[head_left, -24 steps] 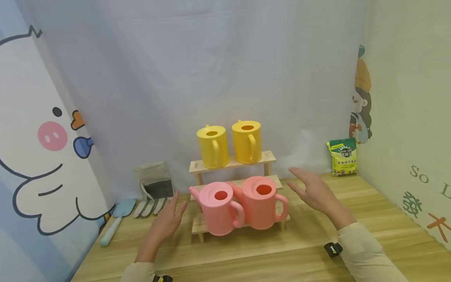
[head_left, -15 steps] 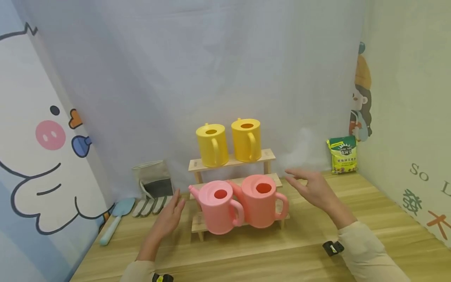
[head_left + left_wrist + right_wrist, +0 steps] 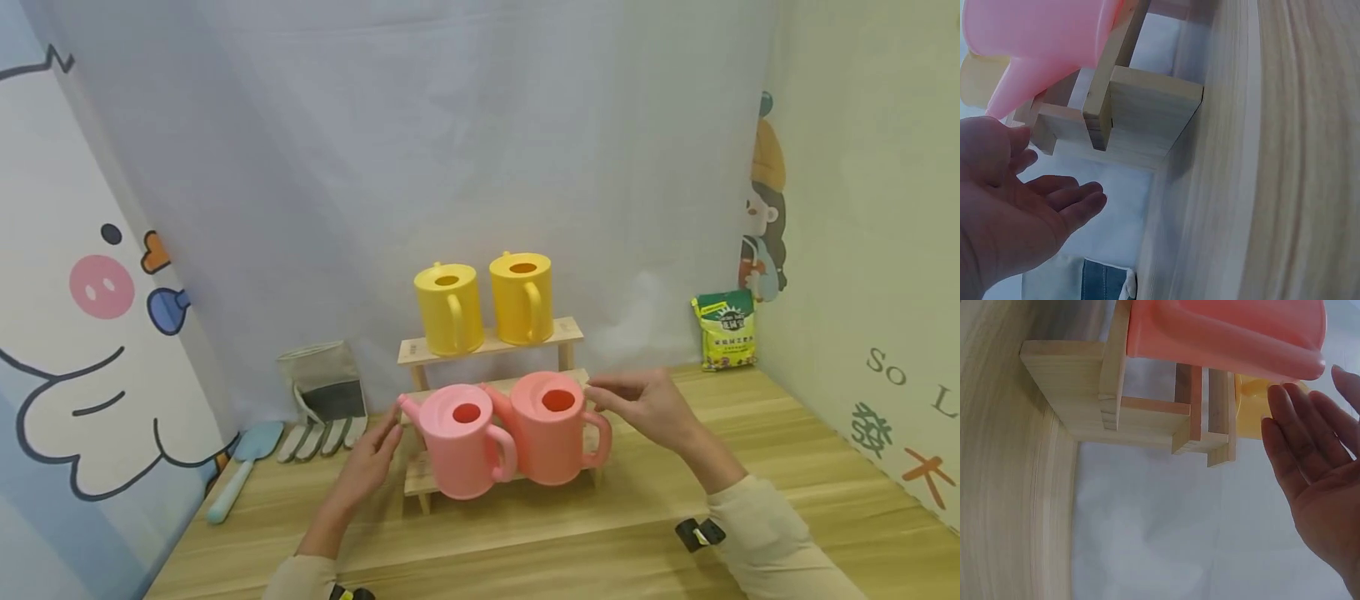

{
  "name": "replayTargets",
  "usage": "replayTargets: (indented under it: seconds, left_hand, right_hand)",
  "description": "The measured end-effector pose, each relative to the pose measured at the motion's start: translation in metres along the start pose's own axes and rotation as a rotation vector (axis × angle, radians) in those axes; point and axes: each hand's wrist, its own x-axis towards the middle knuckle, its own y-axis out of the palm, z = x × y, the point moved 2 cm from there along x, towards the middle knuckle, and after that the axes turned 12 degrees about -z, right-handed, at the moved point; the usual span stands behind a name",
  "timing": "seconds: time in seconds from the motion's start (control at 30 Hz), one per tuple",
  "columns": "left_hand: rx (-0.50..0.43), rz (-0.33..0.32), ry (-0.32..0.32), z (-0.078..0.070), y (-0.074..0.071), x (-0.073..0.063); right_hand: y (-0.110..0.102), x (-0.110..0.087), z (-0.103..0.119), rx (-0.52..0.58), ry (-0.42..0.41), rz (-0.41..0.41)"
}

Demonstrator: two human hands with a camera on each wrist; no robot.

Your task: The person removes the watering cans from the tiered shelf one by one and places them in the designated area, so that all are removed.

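Note:
A pink watering can (image 3: 460, 454) and a coral watering can (image 3: 551, 442) stand side by side on the lower part of a wooden stepped stand (image 3: 491, 343). Two yellow watering cans, the left one (image 3: 442, 312) and the right one (image 3: 513, 300), sit on its top step. Beside the pink can's spout is my left hand (image 3: 367, 462), its fingers loosely bent around nothing. My right hand (image 3: 648, 407) hovers by the coral can's handle, fingers extended and thumb apart; in the right wrist view a small gap separates the fingers from the coral can (image 3: 1229, 334).
Left of the stand lie a light blue hand trowel (image 3: 243, 471) and a pair of grey-white gloves (image 3: 326, 400). A green and yellow bag (image 3: 726, 332) stands at the back right against the curtain. Printed wall fabrics flank the wooden tabletop (image 3: 540, 558).
My right hand has moved left, closer to the coral watering can. My left hand has shifted slightly right toward the pink can's spout. The cans stay where they were.

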Motion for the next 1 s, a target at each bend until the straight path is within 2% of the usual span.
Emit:
replayTargets:
  seconds: [0.13,0.23,0.37,0.43,0.53,0.83,1.0]
  left_hand:
    - [-0.049,-0.021,-0.035,-0.001,0.003,0.000]
    - [-0.124,-0.043,-0.073,-0.001,0.005,0.000]
    - [-0.238,-0.076,-0.136,-0.002,0.009,0.003]
    - [-0.265,-0.089,-0.165,-0.004,0.010,0.003]
    - [-0.273,-0.106,-0.172,-0.007,0.013,0.004]
    - [-0.312,-0.094,-0.208,-0.010,0.018,0.005]
    - [-0.318,-0.102,-0.207,-0.010,0.021,0.004]
  right_hand:
    - [0.001,-0.002,0.002,0.001,-0.035,-0.005]
    - [0.001,-0.002,0.002,-0.011,-0.033,-0.004]
    - [0.001,-0.003,-0.001,0.015,-0.028,0.030]
    - [0.001,-0.002,-0.002,0.025,-0.029,0.053]
    - [0.002,-0.002,-0.002,0.027,-0.027,0.081]
    - [0.001,-0.001,0.001,0.002,-0.021,0.116]
    - [0.001,-0.004,-0.002,0.023,0.032,0.139]
